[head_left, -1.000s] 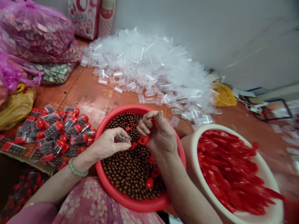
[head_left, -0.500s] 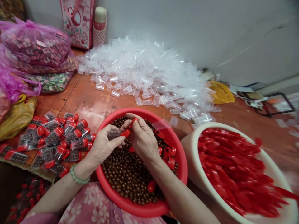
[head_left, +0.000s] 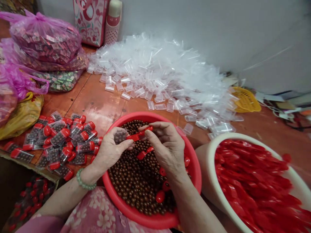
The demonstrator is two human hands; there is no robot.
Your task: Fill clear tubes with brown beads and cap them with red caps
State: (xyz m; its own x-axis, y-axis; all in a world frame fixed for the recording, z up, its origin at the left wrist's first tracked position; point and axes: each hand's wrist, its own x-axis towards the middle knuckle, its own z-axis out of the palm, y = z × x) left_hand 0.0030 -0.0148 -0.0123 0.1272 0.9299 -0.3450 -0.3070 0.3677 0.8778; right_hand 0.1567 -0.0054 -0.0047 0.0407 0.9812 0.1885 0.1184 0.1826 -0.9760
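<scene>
My left hand (head_left: 109, 149) grips a small clear plastic case (head_left: 120, 137) packed with brown balls. From its right end a red plastic cap piece (head_left: 138, 134) sticks out, with its far tip pinched by my right hand (head_left: 170, 149); whether it is seated in the case I cannot tell. Both hands are above a red basin (head_left: 196, 171) of loose brown balls (head_left: 128, 184). Several other red cap pieces (head_left: 160, 196) lie on the balls, some partly hidden by my right forearm.
Filled red-capped cases (head_left: 59, 136) are heaped left of the basin. Behind it spreads a pile of clear empty cases (head_left: 155, 71). A white tub (head_left: 209, 168) of red pieces (head_left: 257, 181) stands at right. Plastic bags (head_left: 46, 38) and a bottle (head_left: 113, 22) are at back left.
My right hand has moved right, drawing away from my left hand, and more of the red cap piece shows between them. The whole view has shifted slightly.
</scene>
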